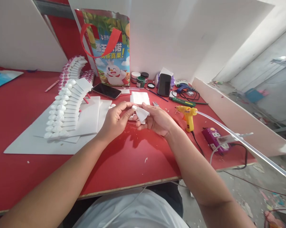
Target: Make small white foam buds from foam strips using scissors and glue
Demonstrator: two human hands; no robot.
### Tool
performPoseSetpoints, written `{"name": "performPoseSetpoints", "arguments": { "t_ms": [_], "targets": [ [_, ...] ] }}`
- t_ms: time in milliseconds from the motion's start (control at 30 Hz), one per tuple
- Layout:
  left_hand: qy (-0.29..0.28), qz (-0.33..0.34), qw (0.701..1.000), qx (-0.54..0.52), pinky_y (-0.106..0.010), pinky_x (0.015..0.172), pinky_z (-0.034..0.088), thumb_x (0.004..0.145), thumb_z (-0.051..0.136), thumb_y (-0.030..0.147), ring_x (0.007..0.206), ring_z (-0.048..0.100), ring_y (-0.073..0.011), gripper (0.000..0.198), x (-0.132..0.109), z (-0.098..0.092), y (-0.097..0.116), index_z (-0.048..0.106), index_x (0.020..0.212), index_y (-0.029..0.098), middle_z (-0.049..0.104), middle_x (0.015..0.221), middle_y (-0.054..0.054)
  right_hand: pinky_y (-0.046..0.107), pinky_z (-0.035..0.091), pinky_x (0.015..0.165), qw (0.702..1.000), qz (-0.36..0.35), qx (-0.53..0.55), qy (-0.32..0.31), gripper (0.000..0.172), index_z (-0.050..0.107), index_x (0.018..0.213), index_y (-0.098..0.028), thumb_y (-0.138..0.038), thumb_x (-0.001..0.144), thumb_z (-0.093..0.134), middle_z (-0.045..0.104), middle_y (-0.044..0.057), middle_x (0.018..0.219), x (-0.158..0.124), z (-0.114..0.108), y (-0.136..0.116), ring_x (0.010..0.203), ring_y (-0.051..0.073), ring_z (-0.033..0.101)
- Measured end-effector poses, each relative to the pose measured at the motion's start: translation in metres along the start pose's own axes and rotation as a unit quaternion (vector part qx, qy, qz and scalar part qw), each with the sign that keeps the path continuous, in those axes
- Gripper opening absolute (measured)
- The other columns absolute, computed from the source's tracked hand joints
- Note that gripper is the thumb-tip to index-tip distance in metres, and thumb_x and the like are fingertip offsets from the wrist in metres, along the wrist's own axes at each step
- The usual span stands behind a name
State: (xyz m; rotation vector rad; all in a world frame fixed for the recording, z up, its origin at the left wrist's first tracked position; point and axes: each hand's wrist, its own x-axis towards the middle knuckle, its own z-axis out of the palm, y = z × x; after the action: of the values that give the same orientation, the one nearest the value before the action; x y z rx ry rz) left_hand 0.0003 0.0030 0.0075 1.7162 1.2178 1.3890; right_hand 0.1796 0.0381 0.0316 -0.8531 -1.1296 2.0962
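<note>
Over the middle of the red table, both hands meet around one small white item. My left hand [115, 120] pinches a small white rounded piece [134, 108] between thumb and fingers. In my right hand [160, 120] is a thin white fan-shaped sheet [142, 114], apparently paper, lying against the rounded piece; whether the two are joined I cannot tell. Just behind the hands lies a stack of white square sheets [140, 98]. Small white bits partly show beneath the fingers. To the left, a curved row of white rounded pieces with flat stems [63, 109] rests on white boards [85, 118].
A yellow glue gun [189, 115] with a long clear stick stands right, near a purple box [215, 139] and cords. Behind are a phone [106, 91], paint jars [140, 81], a dark upright device [164, 85], a green screwdriver [183, 101] and a printed bag [111, 53].
</note>
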Motion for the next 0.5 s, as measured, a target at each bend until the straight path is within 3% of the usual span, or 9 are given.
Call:
{"name": "performPoseSetpoints", "arguments": {
  "t_ms": [167,367,433,500],
  "targets": [
    [-0.004,-0.002,1.0,-0.001,-0.035,0.092,0.056,0.094,0.065,0.052,0.094,0.071,-0.0234,0.035,-0.0002,-0.0008,-0.0007,0.076,0.103,0.02,0.077,0.101,-0.007,0.027,0.062,0.057,1.0,-0.018,0.005,0.001,0.021,0.068,0.097,-0.015,-0.035,0.098,0.065,0.063,-0.001,0.074,-0.0025,0.0004,0.0029,0.056,0.01,0.058],
    [0.012,-0.015,1.0,-0.017,-0.034,0.089,0.057,0.093,0.068,0.05,0.095,0.071,-0.0242,0.033,-0.0001,0.0002,-0.0006,0.076,0.102,0.019,0.078,0.099,-0.007,0.025,0.057,0.055,0.993,-0.067,-0.089,0.029,0.033,0.07,0.084,-0.016,-0.045,0.077,0.085,0.056,-0.004,0.07,-0.0026,0.0006,0.0033,0.052,0.006,0.048],
    [0.026,-0.025,0.999,-0.028,-0.034,0.087,0.057,0.091,0.07,0.05,0.094,0.071,-0.0241,0.033,-0.0006,0.003,0.0001,0.076,0.099,0.019,0.079,0.098,-0.008,0.025,0.053,0.053,0.974,-0.117,-0.179,0.07,0.035,0.068,0.076,-0.016,-0.048,0.079,0.082,0.056,-0.004,0.062,-0.0027,0.0035,0.0056,0.049,0.008,0.05],
    [0.042,-0.038,0.998,-0.035,-0.034,0.087,0.058,0.09,0.071,0.05,0.093,0.071,-0.0236,0.034,-0.0021,0.0067,0.0011,0.076,0.098,0.018,0.079,0.097,-0.008,0.024,0.047,0.052,0.931,-0.17,-0.294,0.133,0.033,0.068,0.072,-0.016,-0.046,0.086,0.073,0.055,-0.004,0.053,-0.0038,0.0085,0.0094,0.047,0.01,0.052]
  ]
}}
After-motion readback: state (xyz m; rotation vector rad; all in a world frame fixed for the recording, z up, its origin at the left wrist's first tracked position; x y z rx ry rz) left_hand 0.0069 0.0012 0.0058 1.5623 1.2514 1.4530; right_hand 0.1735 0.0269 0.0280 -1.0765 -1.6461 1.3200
